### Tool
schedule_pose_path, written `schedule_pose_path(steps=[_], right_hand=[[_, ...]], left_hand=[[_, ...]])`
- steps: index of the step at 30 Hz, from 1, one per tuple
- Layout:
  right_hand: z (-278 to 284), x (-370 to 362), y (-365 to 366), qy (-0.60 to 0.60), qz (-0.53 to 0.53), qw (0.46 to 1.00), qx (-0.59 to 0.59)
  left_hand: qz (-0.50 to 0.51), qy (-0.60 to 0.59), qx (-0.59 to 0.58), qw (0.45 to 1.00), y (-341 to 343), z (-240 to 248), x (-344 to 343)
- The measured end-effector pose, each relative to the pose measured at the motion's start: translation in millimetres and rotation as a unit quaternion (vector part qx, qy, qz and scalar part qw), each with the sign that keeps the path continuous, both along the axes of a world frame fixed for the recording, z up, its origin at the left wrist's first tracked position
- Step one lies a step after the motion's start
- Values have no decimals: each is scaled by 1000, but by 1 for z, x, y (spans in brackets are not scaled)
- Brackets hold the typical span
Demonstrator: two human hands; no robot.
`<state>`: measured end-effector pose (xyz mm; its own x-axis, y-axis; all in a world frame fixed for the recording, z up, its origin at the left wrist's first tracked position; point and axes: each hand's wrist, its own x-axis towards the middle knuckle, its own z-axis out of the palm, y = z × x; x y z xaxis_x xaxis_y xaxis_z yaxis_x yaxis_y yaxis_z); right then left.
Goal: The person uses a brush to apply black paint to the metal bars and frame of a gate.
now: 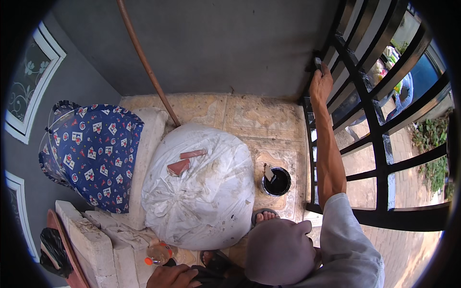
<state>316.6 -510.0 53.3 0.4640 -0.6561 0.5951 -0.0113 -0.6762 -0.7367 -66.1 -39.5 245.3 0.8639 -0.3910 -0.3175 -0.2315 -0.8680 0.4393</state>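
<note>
The left hand (171,277) lies by dark clothing (216,278) — whether it grips anything, I cannot tell. Ahead, rightward, stands the paint tin (277,181). Farther out, the right hand (321,87) grips a brush-like tool (318,63) — long axis pointing away from the body — beside the black gate (366,98).

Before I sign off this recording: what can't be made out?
Head view:
Tool in right hand: mostly hidden by the grip, too small to identify.
Left hand: wrist cut off by the lower edge.
Sack: contents hidden by its opaque sides.
Stick: lower end lost in the pot's dark inside.
</note>
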Motion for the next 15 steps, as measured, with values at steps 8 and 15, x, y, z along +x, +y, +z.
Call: schedule_pose_path(steps=[8,15], right_hand=[[41,-21,13,-10,121,966,228],[98,-23,12,102,92,988,68]], left_hand=[[-19,-24,-8,1000,5,0,-1],[-66,-114,-80,988,0,-5,-21]])
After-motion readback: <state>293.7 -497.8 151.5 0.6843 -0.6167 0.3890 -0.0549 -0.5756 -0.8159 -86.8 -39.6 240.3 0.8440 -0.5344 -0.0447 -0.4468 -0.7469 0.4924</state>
